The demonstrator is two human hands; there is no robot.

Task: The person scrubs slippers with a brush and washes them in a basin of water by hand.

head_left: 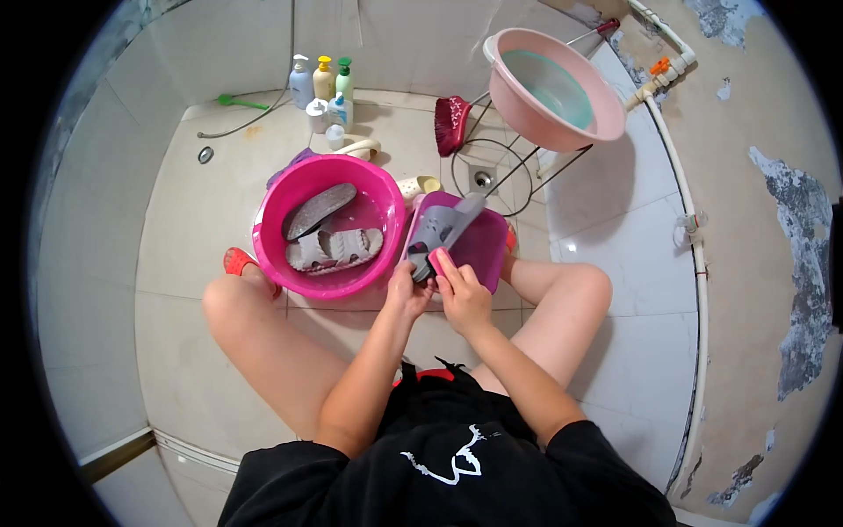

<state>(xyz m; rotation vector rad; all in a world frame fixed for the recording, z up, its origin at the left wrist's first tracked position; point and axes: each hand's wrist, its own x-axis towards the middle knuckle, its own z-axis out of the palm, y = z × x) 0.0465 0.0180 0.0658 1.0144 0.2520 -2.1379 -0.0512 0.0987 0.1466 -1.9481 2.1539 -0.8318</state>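
My left hand (409,292) grips the heel end of a grey slipper (443,226) that rests tilted over a purple square basin (487,244). My right hand (462,294) holds a pink brush (436,261) against the slipper's heel. Left of them a round magenta basin (378,193) holds water and two more grey slippers (332,233), one sole up. I am squatting on the tiled floor with both knees apart.
Several bottles (323,88) stand by the far wall. A pink basin (549,83) sits on a wire stand (500,162). A red brush (451,123) leans near it. A floor drain (482,178), a white pipe (698,263) and a peeling wall are on the right.
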